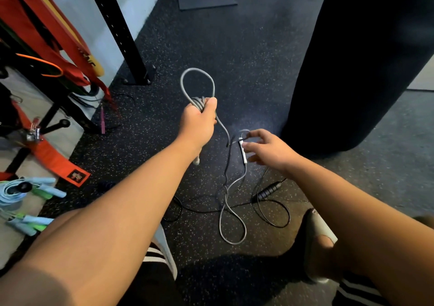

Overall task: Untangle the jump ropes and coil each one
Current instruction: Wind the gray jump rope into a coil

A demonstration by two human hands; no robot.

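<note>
My left hand [199, 120] grips a bundle of grey jump rope [185, 87] coils, one loop standing up above the fist. The same grey rope runs down from the fist to my right hand [267, 149], whose spread fingers touch the rope beside its white handle [243, 152]. Below, the grey rope trails to the floor in a long loop [231, 226]. A thin black jump rope [272, 214] with a black foam handle [269, 190] lies tangled on the floor around it.
A big black punching bag [357, 59] hangs at right. A black rack post [122, 31] stands at upper left beside red straps [54, 31]. Light-blue coiled ropes [25, 193] lie on the left. A pink handle [102, 120] lies by the rack. My sandalled foot [317, 242] is lower right.
</note>
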